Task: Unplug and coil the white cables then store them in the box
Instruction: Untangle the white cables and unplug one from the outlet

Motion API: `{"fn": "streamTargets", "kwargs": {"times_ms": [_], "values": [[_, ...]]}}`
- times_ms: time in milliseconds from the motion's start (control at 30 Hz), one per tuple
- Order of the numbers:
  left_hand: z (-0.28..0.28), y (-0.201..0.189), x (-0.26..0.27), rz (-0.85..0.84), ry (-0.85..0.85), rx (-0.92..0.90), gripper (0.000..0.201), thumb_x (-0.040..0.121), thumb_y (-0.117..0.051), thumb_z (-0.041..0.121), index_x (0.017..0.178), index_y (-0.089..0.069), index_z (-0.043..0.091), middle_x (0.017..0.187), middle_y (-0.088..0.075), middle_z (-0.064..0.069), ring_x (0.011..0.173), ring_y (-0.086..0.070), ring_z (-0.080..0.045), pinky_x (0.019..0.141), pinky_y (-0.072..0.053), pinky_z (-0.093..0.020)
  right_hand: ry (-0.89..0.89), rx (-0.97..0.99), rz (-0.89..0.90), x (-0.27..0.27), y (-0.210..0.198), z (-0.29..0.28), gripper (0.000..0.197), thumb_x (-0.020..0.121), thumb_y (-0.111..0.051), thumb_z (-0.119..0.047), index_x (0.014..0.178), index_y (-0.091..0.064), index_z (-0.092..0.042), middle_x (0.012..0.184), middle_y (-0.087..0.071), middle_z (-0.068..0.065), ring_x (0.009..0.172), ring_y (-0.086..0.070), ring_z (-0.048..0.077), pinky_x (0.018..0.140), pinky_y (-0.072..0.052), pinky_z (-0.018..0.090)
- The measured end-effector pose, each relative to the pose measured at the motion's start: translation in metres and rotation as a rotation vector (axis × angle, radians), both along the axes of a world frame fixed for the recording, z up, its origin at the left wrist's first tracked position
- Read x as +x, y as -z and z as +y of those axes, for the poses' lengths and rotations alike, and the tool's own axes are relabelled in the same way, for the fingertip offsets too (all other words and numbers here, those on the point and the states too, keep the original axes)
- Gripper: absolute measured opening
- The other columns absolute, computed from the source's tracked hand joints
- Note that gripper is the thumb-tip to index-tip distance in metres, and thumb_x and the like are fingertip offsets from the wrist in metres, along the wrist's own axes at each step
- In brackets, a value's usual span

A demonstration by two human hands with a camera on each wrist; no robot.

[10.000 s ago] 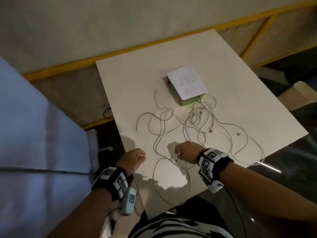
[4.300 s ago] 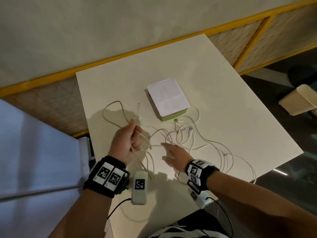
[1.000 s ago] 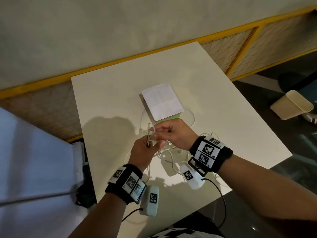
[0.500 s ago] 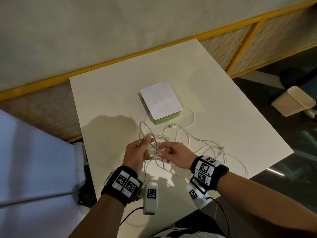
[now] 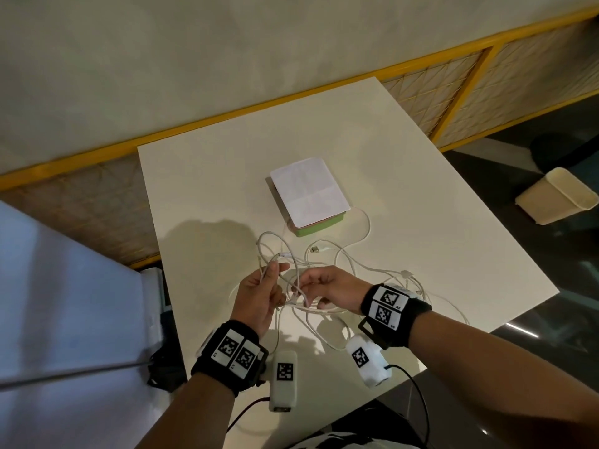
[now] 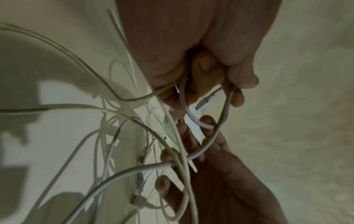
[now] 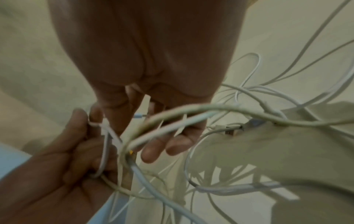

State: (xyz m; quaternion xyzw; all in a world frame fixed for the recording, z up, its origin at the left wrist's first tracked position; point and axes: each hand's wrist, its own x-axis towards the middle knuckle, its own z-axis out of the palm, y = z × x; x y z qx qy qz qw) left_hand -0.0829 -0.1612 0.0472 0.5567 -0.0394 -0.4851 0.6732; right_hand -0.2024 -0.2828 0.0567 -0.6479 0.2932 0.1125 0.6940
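Left hand (image 5: 261,294) grip holds loops of the thin white cables (image 5: 343,254); right hand (image 5: 330,291) grip pinches a strand beside it. Slack trails right of both grips; the paper-topped green box (image 5: 319,226) lies beyond on the bench (image 5: 421,189).

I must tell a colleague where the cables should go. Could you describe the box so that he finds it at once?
On the white table, look past the two hands and the tangle of white cables, toward the wall. The box lies there, flat and rectangular. Only it has pale green sides and a white sheet of paper on top.
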Motion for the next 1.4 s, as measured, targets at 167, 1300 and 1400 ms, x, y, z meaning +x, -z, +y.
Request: {"fn": "streamTargets", "kwargs": {"times_ms": [167,1300,1400], "values": [[0.006,0.007,0.003,0.003,-0.026,-0.013,0.058,0.039,-0.084,0.065,0.073,-0.076,0.019,0.038,-0.030,0.010,0.037,-0.028,-0.006,0.046,-0.034,-0.018,0.018,0.043,-0.033,0.004,-0.003,0.001,0.011,0.092,-0.056,-0.014,0.082,-0.061,-0.018,0.069,-0.067,-0.011,0.072,-0.063,0.009,0.064,-0.049,0.024],[0.039,0.000,0.046,-0.202,-0.240,0.201,0.022,0.091,-0.059,0.031,0.078,-0.070,0.017,0.043,-0.036,0.008,0.040,-0.033,-0.005,0.057,-0.040,-0.027,0.145,-0.457,-0.170,0.017,-0.013,0.009,0.020,0.098,-0.042,-0.016,0.081,-0.047,-0.026,0.068,-0.060,0.005,0.062,-0.059,0.022,0.068,-0.049,0.027],[0.038,-0.001,0.035,-0.332,-0.108,0.283,0.016,0.084,-0.068,0.032,0.081,-0.070,0.016,0.045,-0.040,0.009,0.047,-0.037,-0.008,0.060,-0.038,-0.029,0.279,-0.333,-0.246,0.027,-0.030,0.005,0.022,0.097,-0.044,-0.014,0.079,-0.051,-0.025,0.069,-0.053,0.003,0.064,-0.051,0.018,0.070,-0.047,0.034]]}}
